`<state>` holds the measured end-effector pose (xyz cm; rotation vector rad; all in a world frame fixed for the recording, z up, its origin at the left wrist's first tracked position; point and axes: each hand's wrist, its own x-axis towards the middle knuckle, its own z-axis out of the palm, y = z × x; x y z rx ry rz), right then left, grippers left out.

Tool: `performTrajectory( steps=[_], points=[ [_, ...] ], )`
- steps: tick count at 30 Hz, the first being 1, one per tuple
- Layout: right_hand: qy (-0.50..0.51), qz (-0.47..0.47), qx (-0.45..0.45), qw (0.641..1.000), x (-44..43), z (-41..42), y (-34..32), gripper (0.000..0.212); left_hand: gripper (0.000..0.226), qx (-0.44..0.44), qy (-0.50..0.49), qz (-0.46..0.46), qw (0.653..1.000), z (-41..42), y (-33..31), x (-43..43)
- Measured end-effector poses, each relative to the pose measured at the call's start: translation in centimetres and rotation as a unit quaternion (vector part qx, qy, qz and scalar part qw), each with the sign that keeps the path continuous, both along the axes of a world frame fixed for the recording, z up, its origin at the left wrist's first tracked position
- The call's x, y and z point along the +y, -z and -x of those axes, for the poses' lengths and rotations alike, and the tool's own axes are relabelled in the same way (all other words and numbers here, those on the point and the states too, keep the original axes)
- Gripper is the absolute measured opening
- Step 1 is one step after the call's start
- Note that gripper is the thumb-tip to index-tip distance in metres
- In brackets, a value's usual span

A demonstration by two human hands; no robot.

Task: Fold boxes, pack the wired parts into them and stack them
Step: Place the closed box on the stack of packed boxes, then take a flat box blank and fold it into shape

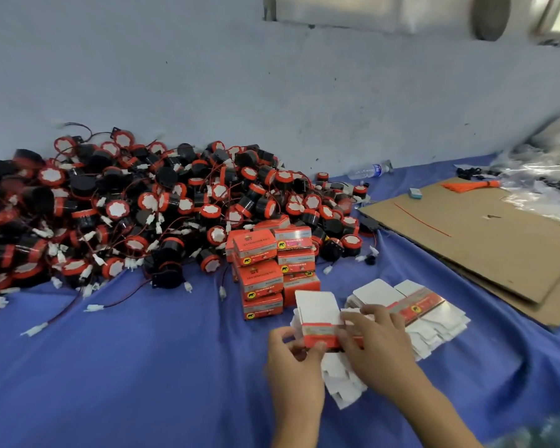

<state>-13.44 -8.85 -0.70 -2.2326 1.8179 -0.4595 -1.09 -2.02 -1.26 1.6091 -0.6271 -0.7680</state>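
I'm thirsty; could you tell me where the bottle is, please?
Head view, right of centre: the bottle lies by the wall, between parts pile and cardboard.

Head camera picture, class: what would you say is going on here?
A person is folding a small red and white box, held in the left hand and right hand over a blue cloth. More flat boxes lie beside it. A stack of closed boxes stands behind, next to a big heap of wired parts.
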Motion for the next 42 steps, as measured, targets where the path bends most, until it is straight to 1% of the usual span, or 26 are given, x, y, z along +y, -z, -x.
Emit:
performTrajectory(
  steps=[2, 4, 7, 9, 12, 14, 15, 16, 18, 19, 20, 22, 23, 24, 25, 27, 28, 29, 30, 32, 33, 34, 35, 37, 39, 42],
  points=[
    [0.007, -0.006, -0.021, 1.0, 0.4, -0.1, -0.8, 0.041, 0.031, 0.05, -0.023, 0.044, 0.998, -0.2, -0.3, 0.4],
    [0.004, 0.003, -0.066, 0.998, 0.9, -0.4, -1.7, 0.038, 0.028, 0.075, -0.034, 0.088, 0.993, -0.7, -0.7, 0.9],
    [-0.037, 0.01, -0.146, 0.988, 2.1, -1.4, -3.4, 0.024, 0.021, 0.066, -0.05, 0.127, 0.988, -2.2, -1.7, 2.5],
    [-0.058, 0.002, -0.211, 0.976, 3.4, -3.0, -5.0, 0.021, 0.016, 0.033, -0.062, 0.143, 0.987, -3.4, -2.5, 4.0],
    [-0.051, 0.004, -0.298, 0.953, 6.1, -6.1, -7.0, 0.034, 0.015, -0.021, -0.067, 0.171, 0.983, -5.3, -3.6, 6.8],
    [-0.063, -0.033, -0.367, 0.927, 8.6, -8.5, -8.2, 0.048, 0.017, -0.037, -0.065, 0.186, 0.98, -6.5, -4.2, 8.7],
    [-0.073, -0.072, -0.412, 0.906, 9.8, -9.6, -8.7, 0.05, 0.016, -0.047, -0.055, 0.187, 0.98, -7.0, -4.5, 9.7],
    [-0.085, -0.112, -0.448, 0.883, 10.8, -10.7, -8.9, 0.045, 0.016, -0.055, -0.04, 0.184, 0.98, -7.5, -4.8, 10.7],
    [-0.093, -0.165, -0.505, 0.842, 12.6, -12.9, -9.0, 0.024, 0.019, -0.054, -0.023, 0.206, 0.977, -8.6, -5.2, 13.1],
    [-0.083, -0.193, -0.539, 0.816, 13.3, -13.6, -9.2, 0.015, 0.024, -0.056, -0.026, 0.219, 0.974, -9.2, -5.3, 14.4],
    [-0.07, -0.236, -0.579, 0.777, 14.1, -14.4, -9.6, 0.01, 0.042, -0.067, -0.045, 0.228, 0.97, -10.2, -5.4, 16.0],
    [-0.049, -0.347, -0.651, 0.673, 15.6, -15.7, -10.0, 0.019, 0.083, -0.101, -0.067, 0.247, 0.961, -12.2, -5.0, 19.3],
    [-0.049, -0.395, -0.67, 0.627, 16.5, -16.2, -10.1, 0.027, 0.098, -0.11, -0.057, 0.254, 0.959, -13.2, -4.8, 20.8],
    [-0.053, -0.437, -0.673, 0.594, 17.4, -16.7, -10.2, 0.036, 0.107, -0.124, -0.035, 0.253, 0.959, -13.9, -4.5, 22.0],
    [-0.06, -0.473, -0.666, 0.573, 18.3, -17.2, -10.2, 0.045, 0.113, -0.142, -0.018, 0.244, 0.959, -14.5, -4.4, 23.0],
    [-0.079, -0.526, -0.643, 0.552, 20.3, -18.2, -9.9, 0.054, 0.104, -0.191, -0.026, 0.232, 0.953, -15.7, -4.9, 24.4],
    [-0.088, -0.546, -0.635, 0.539, 21.2, -18.7, -9.8, 0.055, 0.088, -0.234, -0.04, 0.248, 0.939, -16.5, -5.3, 25.1],
    [-0.086, -0.553, -0.629, 0.539, 21.9, -19.0, -9.7, 0.055, 0.071, -0.283, -0.049, 0.262, 0.922, -17.3, -5.7, 25.7],
    [-0.079, -0.535, -0.62, 0.568, 22.3, -19.2, -9.6, 0.053, 0.062, -0.314, -0.054, 0.265, 0.91, -18.0, -6.0, 26.5],
    [-0.127, -0.437, -0.572, 0.683, 22.6, -19.2, -10.1, 0.034, 0.061, -0.305, -0.041, 0.25, 0.918, -19.1, -6.8, 28.1],
    [-0.174, -0.416, -0.545, 0.706, 22.5, -18.9, -10.5, 0.03, 0.064, -0.309, -0.026, 0.233, 0.922, -19.6, -7.1, 28.9],
    [-0.224, -0.43, -0.521, 0.703, 22.4, -18.6, -11.1, 0.033, 0.066, -0.323, -0.006, 0.218, 0.921, -19.9, -7.5, 29.6],
    [-0.271, -0.467, -0.496, 0.68, 22.2, -18.2, -11.4, 0.04, 0.066, -0.342, 0.013, 0.198, 0.918, -20.2, -7.8, 30.2],
    [-0.343, -0.499, -0.446, 0.659, 21.9, -17.5, -11.9, 0.05, 0.066, -0.366, 0.039, 0.17, 0.914, -20.6, -8.5, 31.2],
    [-0.356, -0.519, -0.433, 0.646, 21.9, -17.0, -12.1, 0.05, 0.07, -0.373, 0.049, 0.155, 0.914, -20.8, -8.8, 31.9],
    [-0.344, -0.514, -0.428, 0.659, 22.3, -16.9, -12.0, 0.043, 0.08, -0.341, 0.074, 0.13, 0.928, -20.5, -9.5, 32.9]
  ],
)
